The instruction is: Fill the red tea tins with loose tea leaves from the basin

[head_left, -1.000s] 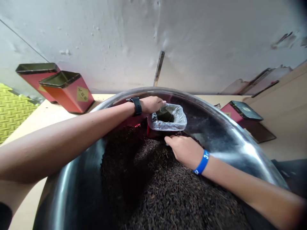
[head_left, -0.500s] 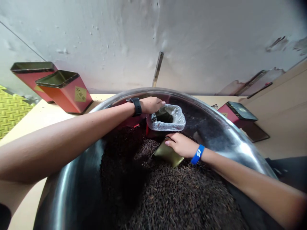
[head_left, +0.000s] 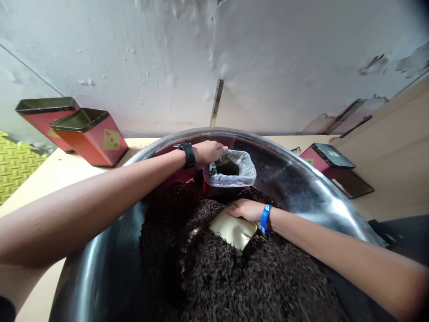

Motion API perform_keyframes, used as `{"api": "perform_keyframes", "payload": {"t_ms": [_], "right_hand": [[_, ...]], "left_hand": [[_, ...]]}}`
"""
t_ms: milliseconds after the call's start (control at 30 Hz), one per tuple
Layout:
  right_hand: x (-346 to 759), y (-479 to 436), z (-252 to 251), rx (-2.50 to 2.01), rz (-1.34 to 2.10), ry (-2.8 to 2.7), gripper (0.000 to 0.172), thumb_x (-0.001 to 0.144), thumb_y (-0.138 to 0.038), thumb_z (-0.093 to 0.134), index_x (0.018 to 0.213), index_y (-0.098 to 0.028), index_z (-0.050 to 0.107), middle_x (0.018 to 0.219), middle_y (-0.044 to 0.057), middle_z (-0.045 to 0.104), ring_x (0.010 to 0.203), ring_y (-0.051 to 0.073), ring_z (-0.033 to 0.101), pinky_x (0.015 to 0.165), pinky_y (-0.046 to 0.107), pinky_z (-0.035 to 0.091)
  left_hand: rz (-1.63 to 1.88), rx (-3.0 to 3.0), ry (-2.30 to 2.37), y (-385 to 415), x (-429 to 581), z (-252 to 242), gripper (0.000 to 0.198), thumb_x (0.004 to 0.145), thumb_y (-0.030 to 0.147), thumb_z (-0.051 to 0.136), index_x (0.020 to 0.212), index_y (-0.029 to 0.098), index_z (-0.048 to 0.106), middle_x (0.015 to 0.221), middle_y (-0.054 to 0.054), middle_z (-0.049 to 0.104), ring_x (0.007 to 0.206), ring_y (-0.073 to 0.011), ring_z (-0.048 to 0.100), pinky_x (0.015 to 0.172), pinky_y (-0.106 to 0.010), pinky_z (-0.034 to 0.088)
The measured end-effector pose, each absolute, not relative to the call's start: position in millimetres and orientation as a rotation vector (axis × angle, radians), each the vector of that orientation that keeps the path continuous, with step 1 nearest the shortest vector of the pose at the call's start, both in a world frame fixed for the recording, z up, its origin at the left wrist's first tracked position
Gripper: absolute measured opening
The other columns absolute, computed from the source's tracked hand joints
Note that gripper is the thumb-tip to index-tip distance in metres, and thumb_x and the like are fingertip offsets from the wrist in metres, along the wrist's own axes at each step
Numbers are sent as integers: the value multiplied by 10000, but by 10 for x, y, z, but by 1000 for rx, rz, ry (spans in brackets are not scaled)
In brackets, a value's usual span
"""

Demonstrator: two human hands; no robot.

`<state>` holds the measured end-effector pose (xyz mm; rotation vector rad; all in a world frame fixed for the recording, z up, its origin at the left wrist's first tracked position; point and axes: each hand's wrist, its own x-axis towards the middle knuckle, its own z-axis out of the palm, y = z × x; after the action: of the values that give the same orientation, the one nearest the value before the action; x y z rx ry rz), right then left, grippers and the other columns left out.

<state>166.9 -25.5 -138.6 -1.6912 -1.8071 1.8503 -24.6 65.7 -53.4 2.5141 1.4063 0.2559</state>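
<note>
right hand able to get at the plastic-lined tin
Probably yes: the right hand, holding a gold-coloured plate, is close to the plastic-lined tin, whose mouth is open; the left hand covers just one corner.

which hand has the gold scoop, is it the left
No, the right hand holds the gold scoop, while the left hand grips the bag-lined tin.

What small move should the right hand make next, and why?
The right hand should probably push the gold-coloured scoop slightly deeper into the dark tea leaves: its front edge already meets them, while its visible upper face carries no heap. The left hand holds the rim of the plastic-lined red tin just beyond, so it seems free to dig.
</note>
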Motion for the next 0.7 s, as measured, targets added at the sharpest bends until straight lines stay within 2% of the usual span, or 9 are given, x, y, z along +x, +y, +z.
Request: {"api": "perform_keyframes", "payload": {"t_ms": [167, 367, 467, 567, 700], "right_hand": [[1623, -331, -1078, -1577, 2154, -1470, 112, 814, -206, 512, 759, -136, 579, 658, 10, 644, 532, 102, 575, 595, 241, 470], [1663, -380, -615, -1443, 2156, -1518, 178, 843, -259, 477, 913, -129, 576, 795, 63, 669, 635, 134, 620, 621, 270, 495], [1707, -325, -393, -1429, 2022, -1596, 197, 854, -274, 447, 915, -124, 561, 801, 87, 666, 662, 148, 629, 638, 290, 512], [1766, -160, -197, -1439, 1755, -1744, 197, 865, -283, 408, 829, -149, 547, 760, 95, 658, 628, 154, 622, 624, 310, 524], [1876, 209, -101, -1382, 1360, -1856, 196, 857, -278, 396, 727, -188, 513, 681, 89, 632, 583, 169, 603, 591, 331, 521]], "left_hand": [[253, 2515, 1409, 665, -255, -547, 494, 908, 400, 206, 928, 120, 612, 965, -135, 641, 815, -193, 563, 712, -272, 370], [263, 2518, 1399, 674, -253, -565, 483, 909, 402, 203, 905, 126, 599, 969, -129, 640, 826, -194, 571, 722, -278, 380], [278, 2521, 1380, 675, -254, -572, 481, 913, 404, 202, 879, 131, 596, 958, -123, 643, 816, -187, 574, 717, -275, 389], [297, 2516, 1360, 668, -264, -566, 467, 915, 387, 209, 860, 128, 594, 941, -127, 643, 805, -185, 574, 717, -278, 400], [292, 2539, 1287, 643, -299, -547, 231, 849, 258, 393, 829, 127, 583, 867, -95, 642, 754, -162, 558, 684, -251, 400]]}}
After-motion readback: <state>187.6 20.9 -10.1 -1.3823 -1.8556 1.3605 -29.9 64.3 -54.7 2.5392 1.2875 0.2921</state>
